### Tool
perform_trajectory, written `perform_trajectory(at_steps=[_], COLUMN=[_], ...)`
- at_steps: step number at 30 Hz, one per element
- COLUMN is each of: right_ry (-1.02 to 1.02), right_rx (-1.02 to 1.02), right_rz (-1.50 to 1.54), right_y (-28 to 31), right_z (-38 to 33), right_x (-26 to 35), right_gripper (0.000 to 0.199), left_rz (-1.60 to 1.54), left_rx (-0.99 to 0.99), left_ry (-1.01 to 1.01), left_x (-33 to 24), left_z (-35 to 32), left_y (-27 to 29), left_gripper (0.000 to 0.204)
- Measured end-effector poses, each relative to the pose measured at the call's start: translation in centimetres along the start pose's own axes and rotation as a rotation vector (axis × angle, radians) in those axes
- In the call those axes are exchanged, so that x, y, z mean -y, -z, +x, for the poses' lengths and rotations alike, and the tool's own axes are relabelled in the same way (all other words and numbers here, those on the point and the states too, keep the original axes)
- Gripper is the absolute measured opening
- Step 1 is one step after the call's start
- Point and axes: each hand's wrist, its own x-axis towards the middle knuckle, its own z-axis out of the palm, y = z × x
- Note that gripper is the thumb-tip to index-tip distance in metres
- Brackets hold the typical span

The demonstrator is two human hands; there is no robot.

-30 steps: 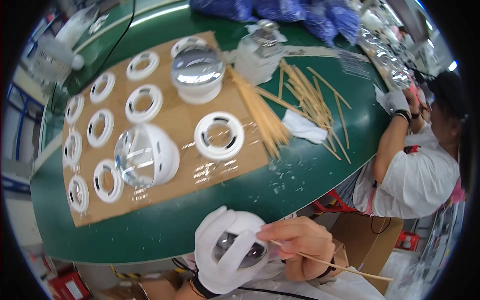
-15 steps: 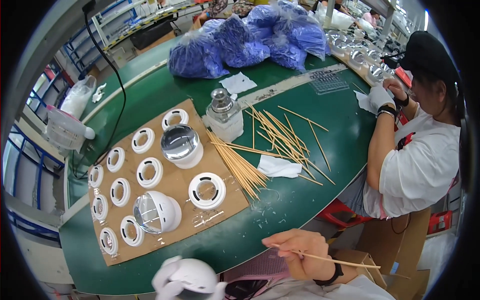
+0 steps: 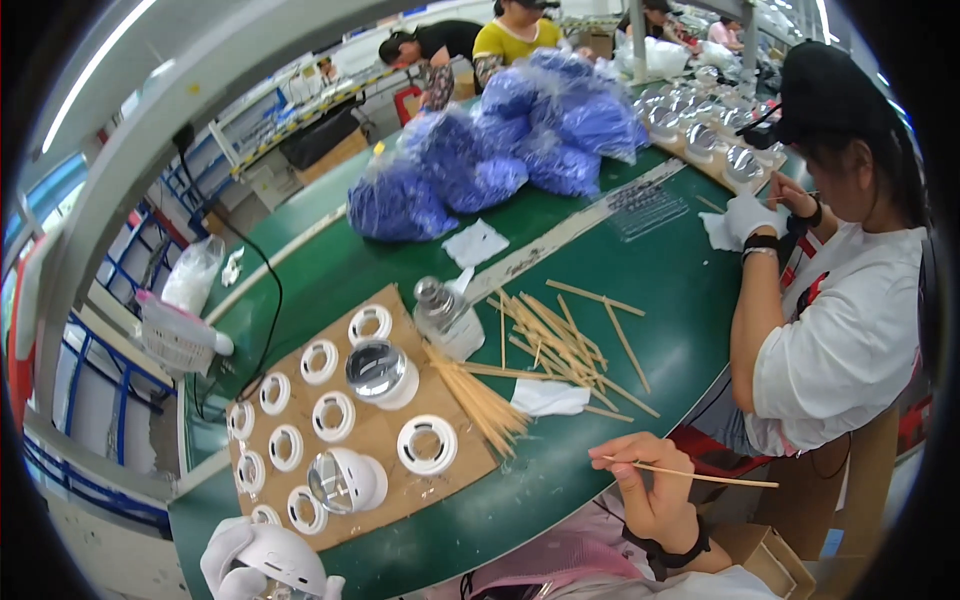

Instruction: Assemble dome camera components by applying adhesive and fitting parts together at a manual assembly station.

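Note:
At the lower left, my left hand (image 3: 228, 552), in a white glove, grips a white rounded housing (image 3: 285, 558) with a clear dome partly cut off by the view's lower edge. Bare, my right hand (image 3: 655, 500) pinches a thin wooden stick (image 3: 725, 479) between thumb and fingers, over the table's near edge. A brown cardboard sheet (image 3: 385, 500) carries several white rings (image 3: 427, 445) and two domed housings, one standing near the back (image 3: 398, 385) and one lying closer (image 3: 365, 482). Beside it lie many wooden sticks (image 3: 560, 335).
A clear bottle (image 3: 450, 325) and a folded white cloth (image 3: 550, 397) stand and lie by the sticks. Blue-filled plastic bags (image 3: 480, 150) are heaped farther back. On the right a co-worker (image 3: 840, 320) sits close, near more domes (image 3: 700, 140). A black cable (image 3: 275, 320) hangs at left.
My view has tilted up and shifted. My left hand has moved left with the housing, toward the cardboard's near corner. My right hand has turned more upright, still pinching the stick.

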Motion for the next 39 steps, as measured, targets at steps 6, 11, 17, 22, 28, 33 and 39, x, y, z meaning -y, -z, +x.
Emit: perform_trajectory(at_steps=[6,11,17,22,28,33,39], right_ry=[-0.266,-0.648,-0.727,-0.688,-0.742,-0.77,-0.803], right_rx=[-0.106,-0.076,-0.083,-0.069,-0.058,-0.084,-0.134], right_rz=[0.565,1.059,1.694,1.853,1.801,1.852,1.922], right_y=[-0.8,-0.7,1.4,3.5,4.6,4.8,5.0], right_z=[0.9,3.6,6.0,6.5,6.3,6.2,6.7], right_x=[-1.1,-6.1,-10.8,-13.3,-15.6,-15.7,-15.0], right_gripper=[0.02,0.031,0.023,0.022,0.02,0.022,0.025], left_rz=[-0.205,-0.341,-0.441,-0.435,-0.417,-0.336,-0.314], left_rx=[0.409,0.503,0.433,0.429,0.601,0.504,0.39], left_ry=[-0.205,-0.442,-0.407,-0.499,-0.57,-0.662,-0.62], left_x=[-5.0,-10.8,-13.5,-13.4,-14.3,-14.5,-13.6], left_z=[7.9,13.8,14.1,14.0,15.3,15.2,14.6], left_y=[-4.2,-13.6,-23.8,-28.0,-27.8,-28.0,-28.6], left_gripper=[0.041,0.041,0.067,0.071,0.057,0.044,0.056])
